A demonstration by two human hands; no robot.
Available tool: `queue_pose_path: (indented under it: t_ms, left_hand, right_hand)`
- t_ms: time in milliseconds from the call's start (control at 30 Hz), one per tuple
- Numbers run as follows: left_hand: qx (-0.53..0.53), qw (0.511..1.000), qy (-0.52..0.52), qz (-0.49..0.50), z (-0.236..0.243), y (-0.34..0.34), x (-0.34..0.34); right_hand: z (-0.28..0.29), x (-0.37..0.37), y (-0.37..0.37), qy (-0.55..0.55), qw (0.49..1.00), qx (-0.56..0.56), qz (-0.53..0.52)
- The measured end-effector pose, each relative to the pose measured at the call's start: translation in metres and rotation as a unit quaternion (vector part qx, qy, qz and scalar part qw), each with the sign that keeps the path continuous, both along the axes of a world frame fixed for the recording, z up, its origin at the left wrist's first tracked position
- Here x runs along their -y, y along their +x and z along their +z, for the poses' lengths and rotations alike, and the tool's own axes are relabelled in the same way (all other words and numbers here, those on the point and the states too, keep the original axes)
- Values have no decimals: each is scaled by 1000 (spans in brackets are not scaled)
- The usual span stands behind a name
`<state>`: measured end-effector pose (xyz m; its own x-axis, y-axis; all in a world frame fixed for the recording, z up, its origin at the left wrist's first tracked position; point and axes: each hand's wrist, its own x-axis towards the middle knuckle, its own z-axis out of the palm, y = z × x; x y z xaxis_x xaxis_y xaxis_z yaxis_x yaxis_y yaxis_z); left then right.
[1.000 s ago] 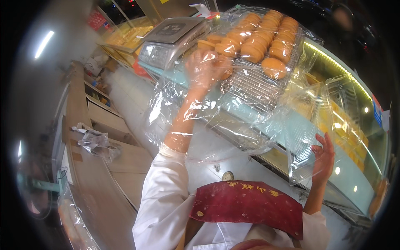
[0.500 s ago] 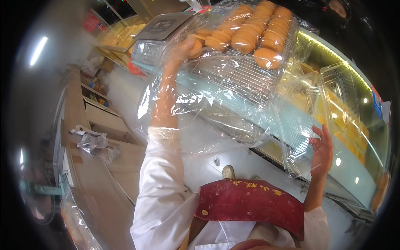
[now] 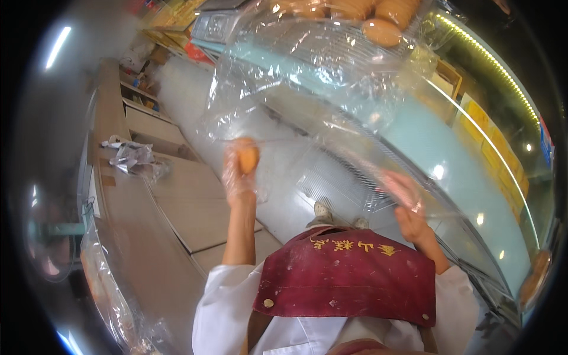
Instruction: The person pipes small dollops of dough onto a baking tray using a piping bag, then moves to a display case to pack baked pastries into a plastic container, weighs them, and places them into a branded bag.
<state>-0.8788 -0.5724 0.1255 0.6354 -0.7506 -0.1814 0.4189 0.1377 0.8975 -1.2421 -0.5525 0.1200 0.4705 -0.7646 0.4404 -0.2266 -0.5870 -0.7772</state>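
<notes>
My left hand (image 3: 241,165), in a thin clear glove, grips a small round golden bun (image 3: 247,158) low in front of me. My right hand (image 3: 405,198) pinches the lower edge of a large clear plastic sheet (image 3: 331,77) that drapes down from above. At the top, a wire rack (image 3: 355,47) under the sheet carries several more golden buns (image 3: 381,31). A dark red apron (image 3: 346,275) and white sleeves fill the bottom of the view.
A curved glass display case (image 3: 473,160) with a lit strip runs along the right. On the left stand wooden counters (image 3: 177,201) with crumpled plastic (image 3: 133,157) on top. A metal scale (image 3: 216,23) sits at the top left.
My left hand came down from the rack of buns with one bun in it. My right hand moved inward along the sheet's edge, and the rack slid toward the top of the view.
</notes>
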Motion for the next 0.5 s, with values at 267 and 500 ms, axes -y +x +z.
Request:
queue_pose_path:
  t_ms: [267, 500]
  left_hand:
    - [552, 828, 52, -86, 24, -77, -116]
    - [629, 734, 133, -216, 11, -112, -100]
  right_hand:
    - [-58, -5, 111, 502, 830, 222, 102]
    - [-43, -12, 143, 547, 753, 350, 106]
